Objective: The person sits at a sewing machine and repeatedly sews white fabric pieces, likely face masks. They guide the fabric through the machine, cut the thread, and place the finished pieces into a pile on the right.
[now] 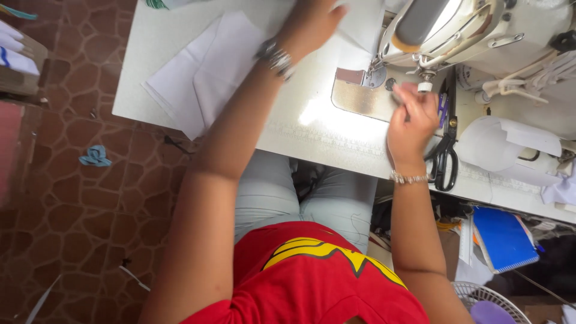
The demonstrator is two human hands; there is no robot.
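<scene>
My left hand reaches far across the pale table and presses down on a piece of white fabric, its fingers bent over the cloth; the hand is blurred. My right hand hovers at the metal needle plate just below the presser foot of the white sewing machine. Its fingers are curled together, and nothing shows between them. Black scissors lie right beside that hand.
A white paper-wrapped roll lies right of the scissors. A blue notebook and a fan grille sit below the table's right end. A blue cloth scrap lies on the brown tiled floor at left.
</scene>
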